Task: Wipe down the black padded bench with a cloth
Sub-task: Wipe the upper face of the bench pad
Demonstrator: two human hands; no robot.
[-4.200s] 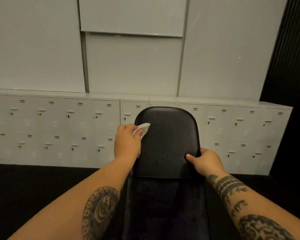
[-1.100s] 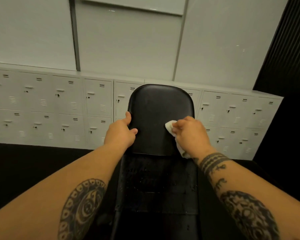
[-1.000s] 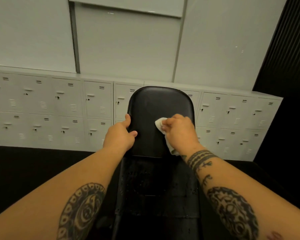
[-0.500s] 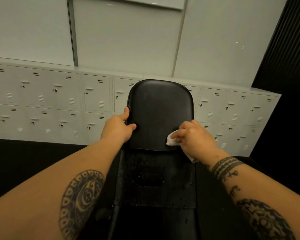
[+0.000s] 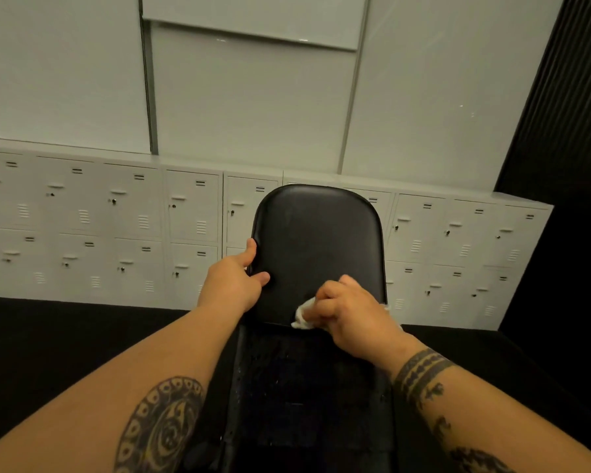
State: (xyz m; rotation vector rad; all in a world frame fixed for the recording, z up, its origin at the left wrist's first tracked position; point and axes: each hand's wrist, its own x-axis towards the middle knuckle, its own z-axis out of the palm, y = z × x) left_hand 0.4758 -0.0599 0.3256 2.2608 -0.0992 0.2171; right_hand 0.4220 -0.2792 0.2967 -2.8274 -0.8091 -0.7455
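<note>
The black padded bench (image 5: 316, 240) runs away from me, its raised rounded back pad at centre and the darker seat pad (image 5: 307, 387) below with small droplets on it. My left hand (image 5: 234, 285) grips the back pad's left edge, thumb on the front face. My right hand (image 5: 352, 310) holds a crumpled white cloth (image 5: 303, 315) and presses it against the lower part of the back pad, just above the seam between the two pads. Most of the cloth is hidden under the fingers.
A long row of white lockers (image 5: 116, 227) stands against the pale wall behind the bench. The floor (image 5: 65, 336) around the bench is dark. A black ribbed wall (image 5: 567, 131) closes the right side.
My right hand with the cloth has slid down and left along the bottom of the back pad. My left hand keeps its grip on the left edge. Earlier the cloth was in my left hand.
</note>
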